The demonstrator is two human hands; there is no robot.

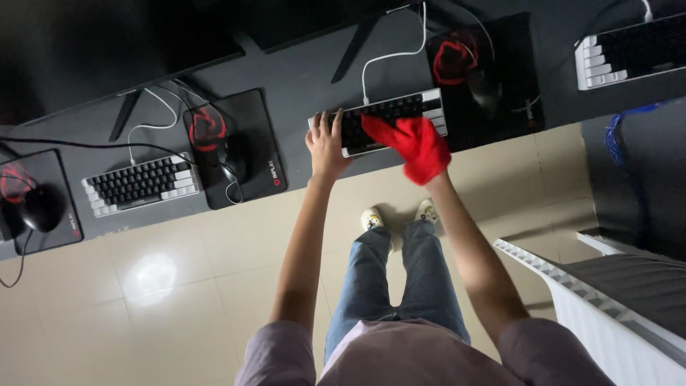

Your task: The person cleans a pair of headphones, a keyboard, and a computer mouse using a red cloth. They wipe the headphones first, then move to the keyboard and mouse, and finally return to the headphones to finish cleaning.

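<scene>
The head camera looks straight down past the person's legs and shoes at a long dark desk [300,78] running across the far part of the scene. A black and white keyboard [400,114] lies at the desk's near edge, its long axis running left to right and tilted slightly, the right end farther away. A white cable [386,57] leaves its far side.

The left hand [325,143] rests flat on the keyboard's left end, fingers spread apart and pointing away, gripping nothing. The right hand [425,161] is wrapped inside a red cloth [414,143]; it is closed around the cloth, and the fingers themselves are hidden. The cloth's tip lies on the keyboard's middle, so the keyboard sits just beyond and between both hands.

To the right of the keyboard lies a black mouse pad [514,78] with a round red emblem in its far left corner and a dark mouse [484,91] on it. Farther left sits a second keyboard [139,184] beside another black pad [257,136] with a red emblem and small red mark near its lower edge. A third keyboard [629,50] shows at far right.
</scene>
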